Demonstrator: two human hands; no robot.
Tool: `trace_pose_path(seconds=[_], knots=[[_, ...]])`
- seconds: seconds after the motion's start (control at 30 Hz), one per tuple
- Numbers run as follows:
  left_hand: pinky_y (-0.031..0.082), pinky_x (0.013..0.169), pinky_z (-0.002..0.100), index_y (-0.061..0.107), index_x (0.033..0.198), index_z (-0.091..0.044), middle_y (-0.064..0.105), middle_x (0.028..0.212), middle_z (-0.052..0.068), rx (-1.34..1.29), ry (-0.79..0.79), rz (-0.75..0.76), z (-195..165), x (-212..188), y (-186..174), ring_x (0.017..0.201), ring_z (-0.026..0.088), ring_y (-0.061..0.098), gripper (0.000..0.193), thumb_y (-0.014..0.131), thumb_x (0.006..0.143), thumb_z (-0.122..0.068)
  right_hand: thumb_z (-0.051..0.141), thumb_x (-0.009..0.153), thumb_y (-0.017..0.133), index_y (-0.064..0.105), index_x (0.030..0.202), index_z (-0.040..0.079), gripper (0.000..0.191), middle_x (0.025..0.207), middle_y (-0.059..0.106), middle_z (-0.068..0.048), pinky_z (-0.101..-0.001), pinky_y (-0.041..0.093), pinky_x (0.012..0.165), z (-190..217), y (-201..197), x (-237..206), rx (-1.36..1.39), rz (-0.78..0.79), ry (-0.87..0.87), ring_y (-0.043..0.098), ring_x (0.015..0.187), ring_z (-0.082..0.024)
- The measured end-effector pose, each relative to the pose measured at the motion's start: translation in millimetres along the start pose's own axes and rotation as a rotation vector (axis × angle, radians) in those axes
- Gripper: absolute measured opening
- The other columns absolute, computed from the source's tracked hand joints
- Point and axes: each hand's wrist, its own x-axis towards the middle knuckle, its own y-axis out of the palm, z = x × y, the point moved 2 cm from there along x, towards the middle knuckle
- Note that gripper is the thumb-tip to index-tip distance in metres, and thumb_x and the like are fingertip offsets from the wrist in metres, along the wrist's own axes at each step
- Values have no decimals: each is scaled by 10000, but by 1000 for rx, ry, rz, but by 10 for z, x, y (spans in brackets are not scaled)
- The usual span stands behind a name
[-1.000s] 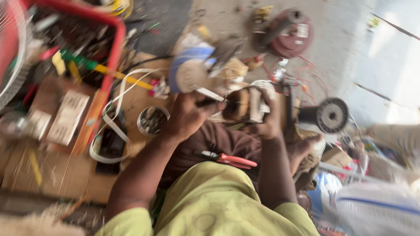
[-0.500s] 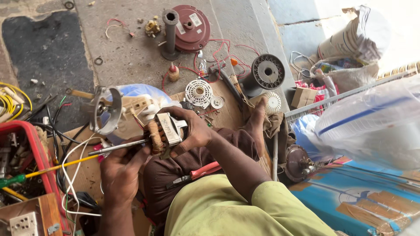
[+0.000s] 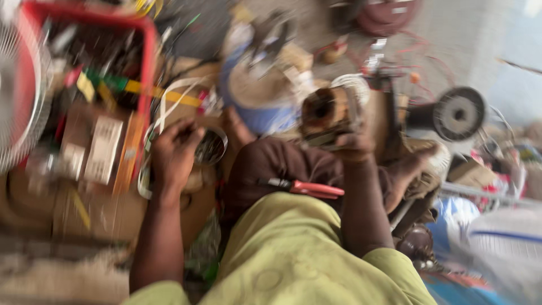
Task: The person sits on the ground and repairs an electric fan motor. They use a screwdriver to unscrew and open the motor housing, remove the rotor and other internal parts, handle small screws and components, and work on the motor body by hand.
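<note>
The blurred head view shows the right hand (image 3: 353, 144) wrapped around a brown motor winding (image 3: 327, 113), lifted above the lap. The left hand (image 3: 174, 155) reaches down to a small round metal tin (image 3: 212, 148) just beside the red crate (image 3: 144, 62) of tools. Red-handled pliers (image 3: 302, 187) lie across the brown-clothed thigh.

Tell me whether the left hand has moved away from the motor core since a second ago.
Yes. The left hand left the motor core held by the right hand, and now reaches toward the red crate side, over a small round tin.
</note>
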Motion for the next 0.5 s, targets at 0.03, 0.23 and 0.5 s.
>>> trace_pose_path(seconds=[0.03, 0.23, 0.5], knots=[[542, 871, 241, 687, 1245, 28, 712, 1071, 35, 69, -27, -44, 89, -11, -76, 950, 95, 654, 371, 793, 912, -95, 88, 667, 895, 438, 1475, -78, 943, 1353, 638, -232, -481, 568, 1085, 9, 41, -8, 7, -12, 5, 666, 1242, -355], [553, 831, 238, 687, 1230, 25, 690, 1046, 26, 141, -78, -125, 291, -112, -369, 925, 84, 645, 431, 839, 841, -77, 41, 713, 858, 453, 1482, -74, 877, 1339, 642, -186, -429, 544, 1092, 96, 123, 48, -139, -151, -96, 667, 1195, -310], [579, 1025, 294, 605, 1371, 64, 698, 1238, 97, -113, 246, 88, -356, 189, 221, 1148, 154, 680, 523, 817, 917, -88, -6, 717, 836, 492, 1455, -79, 818, 1251, 677, -156, -420, 560, 1060, 212, 214, 89, -215, -266, -76, 688, 1149, -285]])
